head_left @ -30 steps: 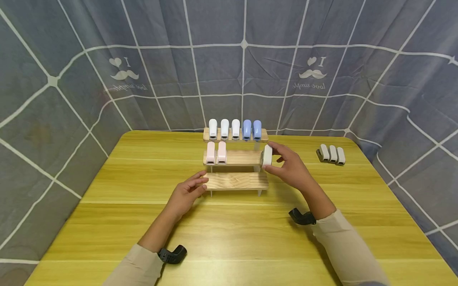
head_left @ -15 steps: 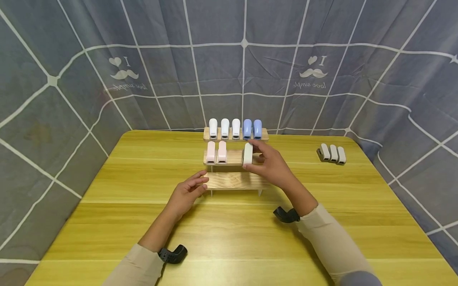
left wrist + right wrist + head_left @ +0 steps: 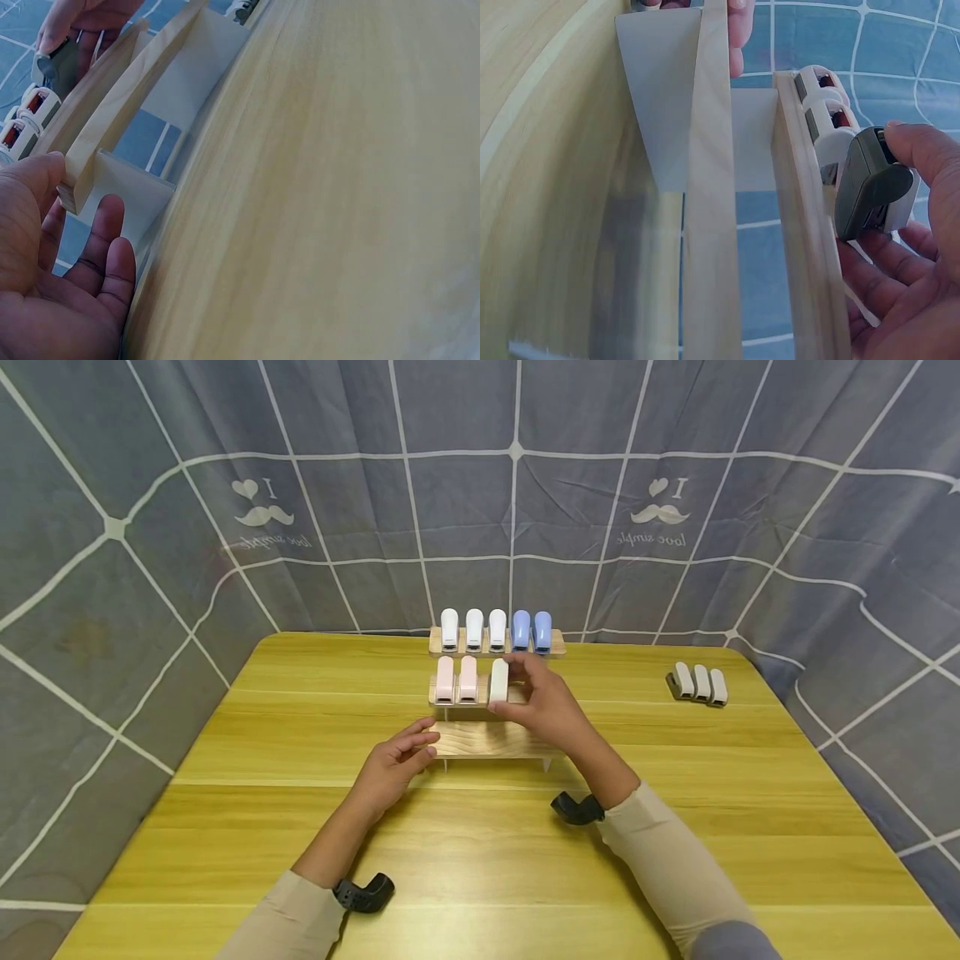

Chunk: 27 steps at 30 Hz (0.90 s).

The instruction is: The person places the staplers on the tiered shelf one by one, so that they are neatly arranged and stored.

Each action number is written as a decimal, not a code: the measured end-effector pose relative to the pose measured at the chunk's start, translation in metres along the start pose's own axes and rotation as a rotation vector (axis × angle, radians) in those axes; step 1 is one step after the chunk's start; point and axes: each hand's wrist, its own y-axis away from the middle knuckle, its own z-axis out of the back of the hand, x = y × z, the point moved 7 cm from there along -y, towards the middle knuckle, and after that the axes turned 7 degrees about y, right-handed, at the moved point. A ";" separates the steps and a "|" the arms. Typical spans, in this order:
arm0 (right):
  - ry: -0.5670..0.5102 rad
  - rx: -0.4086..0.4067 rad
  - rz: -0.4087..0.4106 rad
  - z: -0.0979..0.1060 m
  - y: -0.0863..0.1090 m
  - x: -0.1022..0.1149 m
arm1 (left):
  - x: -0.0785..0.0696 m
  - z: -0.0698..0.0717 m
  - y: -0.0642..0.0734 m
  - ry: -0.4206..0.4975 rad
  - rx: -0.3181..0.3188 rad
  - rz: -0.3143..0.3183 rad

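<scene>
A three-tier wooden display stand (image 3: 495,740) stands on the table. At the left end of its lowest board, my left hand (image 3: 393,768) holds the board's end between thumb and fingers. My right hand (image 3: 546,700) pinches a small off-white stapler (image 3: 498,681) with a dark grey base (image 3: 862,184) at the middle tier. Directly left of it on that tier are two pink staplers (image 3: 445,680), (image 3: 468,679). In the right wrist view, my thumb is on one end of the held stapler and fingers are at the other. Whether its base touches the board is unclear.
White staplers (image 3: 474,630) and blue staplers (image 3: 532,631) line the top tier. Three off-white staplers (image 3: 701,683) with dark bases sit together at the table's right. A grey curtain (image 3: 457,510) with white lines hangs behind the wooden table (image 3: 480,843).
My right hand has carried the off-white stapler leftward along the middle tier, from its right end to beside the pink staplers. My left hand has stayed at the stand.
</scene>
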 end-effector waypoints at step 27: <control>0.081 -0.023 0.054 -0.010 -0.004 0.001 | -0.001 0.000 0.000 -0.015 0.006 -0.005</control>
